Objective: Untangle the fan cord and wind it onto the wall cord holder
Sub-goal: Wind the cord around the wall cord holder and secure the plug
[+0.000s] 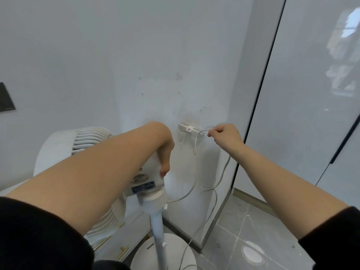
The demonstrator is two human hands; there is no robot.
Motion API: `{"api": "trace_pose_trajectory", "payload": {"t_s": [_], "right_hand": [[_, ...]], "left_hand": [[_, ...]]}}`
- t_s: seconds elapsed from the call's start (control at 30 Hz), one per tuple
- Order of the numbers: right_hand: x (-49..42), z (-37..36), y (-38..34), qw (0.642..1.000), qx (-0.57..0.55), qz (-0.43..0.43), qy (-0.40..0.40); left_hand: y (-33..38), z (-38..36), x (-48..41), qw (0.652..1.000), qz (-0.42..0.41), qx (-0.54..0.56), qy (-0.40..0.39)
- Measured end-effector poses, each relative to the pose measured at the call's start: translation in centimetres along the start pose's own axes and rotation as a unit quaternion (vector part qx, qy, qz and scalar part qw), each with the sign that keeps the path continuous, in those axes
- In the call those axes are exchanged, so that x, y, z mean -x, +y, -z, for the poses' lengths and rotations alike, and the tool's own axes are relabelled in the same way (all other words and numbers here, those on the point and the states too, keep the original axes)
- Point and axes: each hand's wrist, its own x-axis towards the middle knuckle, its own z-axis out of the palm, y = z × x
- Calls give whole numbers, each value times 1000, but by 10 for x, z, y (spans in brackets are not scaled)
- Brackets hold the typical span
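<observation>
The right hand pinches the cord at 3 o'clock of the wall cord holder. The left hand grips the fan. Pull the cord tight, then loop it round.

fan labels blurred, no text readable

One fan, one cord and one holder are showing. Two hands are working: left hand, right hand.

The fan is smooth white plastic, the wall matt and scuffed, the door panel glossy
</observation>
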Motion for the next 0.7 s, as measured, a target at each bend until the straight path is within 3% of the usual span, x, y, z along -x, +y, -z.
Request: {"api": "trace_pose_trajectory", "payload": {"t_s": [0.33,0.5,0.7], "right_hand": [[1,-2,-2,1000,8,22,2],[-7,4,-3,999,-5,36,11],[-24,2,-7,997,-7,74,36]], "left_hand": [[-13,5,-15,987,56,67,-134],[-22,16,-19,970,2,239,-44],[-22,32,-51,871,-128,464,98]]}}
